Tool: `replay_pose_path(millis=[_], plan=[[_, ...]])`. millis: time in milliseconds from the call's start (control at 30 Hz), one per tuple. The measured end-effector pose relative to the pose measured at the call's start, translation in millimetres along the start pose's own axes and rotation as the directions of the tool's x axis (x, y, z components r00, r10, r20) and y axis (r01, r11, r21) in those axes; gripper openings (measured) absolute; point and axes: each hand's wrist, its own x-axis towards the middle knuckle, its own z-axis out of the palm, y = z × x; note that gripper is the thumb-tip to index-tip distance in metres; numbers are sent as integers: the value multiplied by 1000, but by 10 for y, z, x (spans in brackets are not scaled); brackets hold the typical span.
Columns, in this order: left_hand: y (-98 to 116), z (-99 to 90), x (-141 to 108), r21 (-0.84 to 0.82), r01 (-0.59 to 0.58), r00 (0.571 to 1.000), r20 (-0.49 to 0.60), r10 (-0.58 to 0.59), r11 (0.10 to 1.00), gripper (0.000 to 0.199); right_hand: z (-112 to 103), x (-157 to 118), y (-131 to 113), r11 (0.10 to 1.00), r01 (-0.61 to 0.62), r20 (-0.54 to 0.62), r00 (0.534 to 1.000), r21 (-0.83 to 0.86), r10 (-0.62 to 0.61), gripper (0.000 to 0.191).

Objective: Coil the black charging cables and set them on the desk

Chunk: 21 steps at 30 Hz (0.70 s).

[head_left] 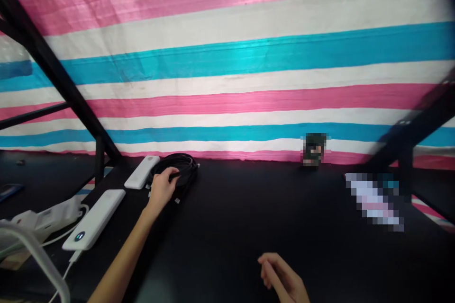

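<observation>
A coil of black cable (185, 161) lies on the black table near the striped sheet. My left hand (164, 185) reaches to its left side, with thumb and fingers closed on some of its loops. A small pale connector (177, 200) shows at the near side of the coil. Low in the picture, my right hand (280, 277) is held over the table with fingers loosely curled and the thumb in front. Nothing can be seen in it, and it touches no other thing.
Left of the coil lie a small white power bank (142, 173) and a larger white power bank (94, 220) with a lit display and a cable. A white power strip (53, 218) sits further left. Dark frame bars (67, 85) slant at both sides. Blurred-out items lie right.
</observation>
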Motion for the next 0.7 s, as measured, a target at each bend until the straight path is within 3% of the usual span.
replay_pose_path(millis=[167, 267, 333, 400, 500, 567, 600, 633, 700], plan=[[68, -241, 201, -75, -1, 987, 160, 13, 997, 36, -4, -8, 26, 999, 32, 3, 999, 29, -32, 29], [105, -340, 287, -101, 17, 991, 136, -3, 995, 40, 21, -3, 46, 999, 45, -3, 999, 15, -45, 30], [154, -406, 327, -108, 45, 999, 17, -43, 993, 42, 31, -3, 43, 998, 53, -11, 999, 15, -53, 30], [251, -491, 337, -111, 88, 978, -179, -107, 990, 46, 34, -14, 34, 997, 66, -22, 998, 27, -66, 31], [521, -632, 225, -103, 98, 844, -519, -137, 990, 47, 32, -68, 26, 994, 80, -46, 996, 73, -76, 33], [768, -676, 15, -40, 0, 742, -670, -27, 999, 41, 27, -129, 28, 988, 85, -56, 995, 128, -78, 34], [897, -664, -137, 12, -69, 716, -695, 59, 998, 38, 23, -162, 30, 983, 81, -61, 996, 164, -72, 35], [1019, -622, -317, 68, -130, 719, -680, 141, 989, 36, 20, -194, 30, 976, 73, -69, 996, 207, -60, 36], [1217, -445, -748, 153, -240, 761, -583, 283, 959, 30, 13, -249, 19, 951, 34, -77, 997, 308, -11, 44]])
